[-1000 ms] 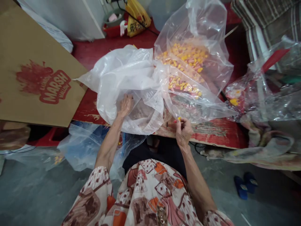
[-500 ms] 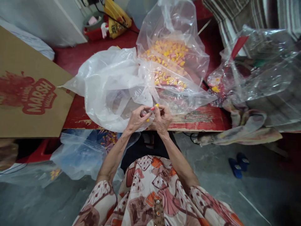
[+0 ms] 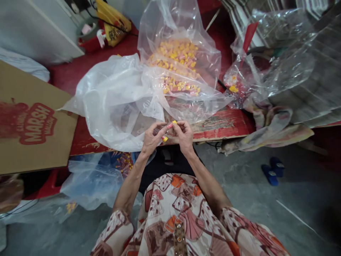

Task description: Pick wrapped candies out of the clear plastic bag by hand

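Note:
A small pink-red tube with a yellow cap (image 3: 169, 125) is held slantwise between my two hands above the bench's front edge. My left hand (image 3: 151, 138) pinches its lower end, and a second yellow-capped piece (image 3: 164, 139) sticks out beneath those fingers. At the capped end, the fingers of my right hand (image 3: 185, 137) are closed on the tube. Behind my hands a clear plastic bag (image 3: 206, 53) contains many small yellow and pink pieces (image 3: 181, 58). Left of it, a milky plastic bag (image 3: 98, 103) lies spread, its mouth close to my left hand.
A cardboard box (image 3: 32, 149) stands at the left. Below the bench (image 3: 226, 126), a plastic-lined blue container (image 3: 103, 156) has more small pieces. Clear wrapping (image 3: 290, 71) and a stained cloth (image 3: 269, 140) lie right. Blue slippers (image 3: 269, 175) rest on the floor.
My hands have moved slightly apart, and more of the pink-red tube and the second yellow-capped piece shows. The view has turned a little, shifting the bags leftward.

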The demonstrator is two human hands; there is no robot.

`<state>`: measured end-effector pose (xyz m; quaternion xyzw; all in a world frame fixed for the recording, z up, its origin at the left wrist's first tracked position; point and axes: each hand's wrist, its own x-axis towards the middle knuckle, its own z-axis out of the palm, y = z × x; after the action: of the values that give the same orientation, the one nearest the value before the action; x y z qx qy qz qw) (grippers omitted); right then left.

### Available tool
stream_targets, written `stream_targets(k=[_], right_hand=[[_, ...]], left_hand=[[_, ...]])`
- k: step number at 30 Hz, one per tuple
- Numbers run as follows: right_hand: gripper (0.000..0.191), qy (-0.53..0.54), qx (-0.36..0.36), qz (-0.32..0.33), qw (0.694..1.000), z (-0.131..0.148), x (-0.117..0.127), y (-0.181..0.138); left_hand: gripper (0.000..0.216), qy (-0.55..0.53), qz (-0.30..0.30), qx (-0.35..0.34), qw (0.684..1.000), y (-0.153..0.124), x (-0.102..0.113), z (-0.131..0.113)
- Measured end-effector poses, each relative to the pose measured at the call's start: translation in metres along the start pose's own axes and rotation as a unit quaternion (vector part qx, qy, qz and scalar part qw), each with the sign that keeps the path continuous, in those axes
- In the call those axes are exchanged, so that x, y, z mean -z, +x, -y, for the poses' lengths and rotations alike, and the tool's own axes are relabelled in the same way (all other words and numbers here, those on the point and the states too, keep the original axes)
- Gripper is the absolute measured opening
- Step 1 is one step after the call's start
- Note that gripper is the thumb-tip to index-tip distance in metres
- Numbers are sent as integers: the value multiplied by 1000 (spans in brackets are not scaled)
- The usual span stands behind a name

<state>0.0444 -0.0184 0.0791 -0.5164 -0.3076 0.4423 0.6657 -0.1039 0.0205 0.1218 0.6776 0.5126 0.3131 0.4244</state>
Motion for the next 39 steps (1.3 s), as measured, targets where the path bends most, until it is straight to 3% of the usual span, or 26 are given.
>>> stream_targets(k=[3, 6, 9, 15, 19, 22, 26, 31, 34, 36, 39], right_hand=[[44, -123, 37, -11, 992, -4, 24, 1], [40, -259, 120, -115, 952, -12, 55, 8], [38, -306, 154, -176, 923, -24, 78, 18], [43, -329, 137, -168, 919, -37, 81, 24], [47, -330, 131, -169, 920, -37, 78, 23], [48, -327, 147, -162, 920, -39, 79, 23], [48, -329, 156, -147, 919, -41, 81, 22], [47, -340, 157, -146, 916, -40, 84, 22], [47, -339, 165, -142, 915, -39, 86, 22], [49, -341, 169, -136, 915, -40, 88, 21], [53, -344, 178, -136, 912, -42, 92, 20]], left_hand=[[42, 12, 13, 17, 1000, -1, -3, 2], [27, 112, 35, -43, 992, 2, -12, 2], [16, 218, 74, -123, 965, 6, -29, -2], [17, 428, 171, -147, 875, 18, -65, -21], [12, 461, 226, -139, 847, 42, -61, -34], [9, 449, 225, -142, 853, 51, -52, -38], [9, 431, 162, -147, 876, 39, -58, -33], [9, 410, 222, -136, 874, 33, -70, -30], [11, 385, 168, -169, 892, 36, -68, -31], [12, 374, 114, -177, 903, 32, -75, -27], [12, 383, 119, -143, 905, 23, -105, -14]])
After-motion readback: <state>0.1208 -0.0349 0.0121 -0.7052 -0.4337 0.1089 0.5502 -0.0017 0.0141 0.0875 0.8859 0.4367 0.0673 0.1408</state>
